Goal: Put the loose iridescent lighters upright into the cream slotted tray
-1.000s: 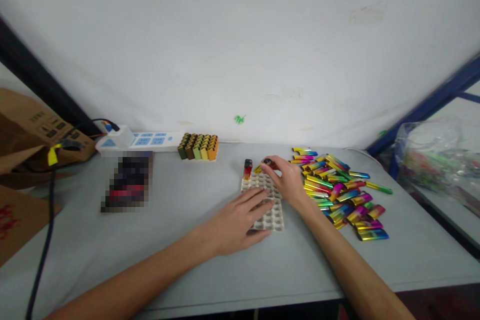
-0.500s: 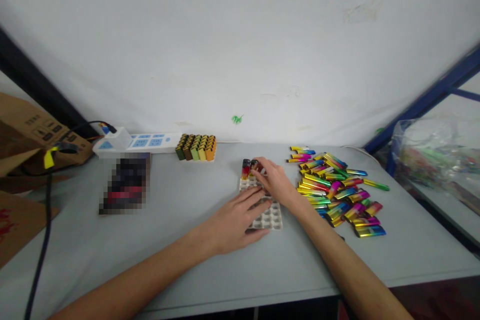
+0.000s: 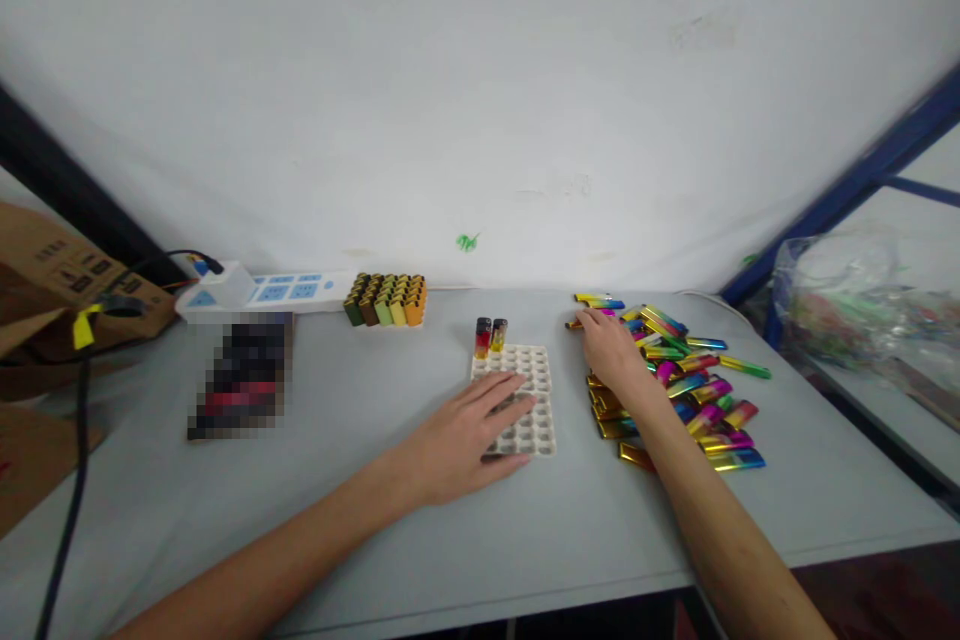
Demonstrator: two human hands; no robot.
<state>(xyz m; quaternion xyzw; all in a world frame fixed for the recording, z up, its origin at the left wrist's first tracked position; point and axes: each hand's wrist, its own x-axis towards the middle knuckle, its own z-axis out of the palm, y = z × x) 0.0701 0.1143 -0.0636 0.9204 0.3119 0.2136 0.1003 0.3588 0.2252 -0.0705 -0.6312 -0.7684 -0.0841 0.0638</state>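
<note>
Cardboard (image 3: 82,270) with printed symbols is seen at the far left, crossed by a black cable (image 3: 79,440) on which a yellow tag (image 3: 85,328) is fixed. Beside it, a white power strip (image 3: 330,288) is laid along the wall (image 3: 450,100), with a white adapter (image 3: 234,286) plugged in at its left end. In front of the strip, a dark, flat object (image 3: 244,375) is shown, its details blurred by coarse blocks. Just right of the strip, a block of upright lighters (image 3: 386,301) is set in rows of dark green, brown, light green, yellow and orange.

Near the middle of the grey table (image 3: 360,560), a white holed tray (image 3: 544,390) is covered in part by the left hand (image 3: 457,440), which is laid flat with its fingers apart. At the tray's far left corner, a red lighter (image 3: 482,340) and a yellow lighter (image 3: 499,336) are stood upright, side by side.

Farther right, the upper left edge of a loose pile of shiny lighters (image 3: 697,387) is reached by the right hand (image 3: 611,350). Its fingers are bent close together at a gold-coloured lighter (image 3: 572,326); whether it is gripped cannot be told. At the far right, a clear plastic bag (image 3: 847,300) is seen beside a blue frame (image 3: 817,205).
</note>
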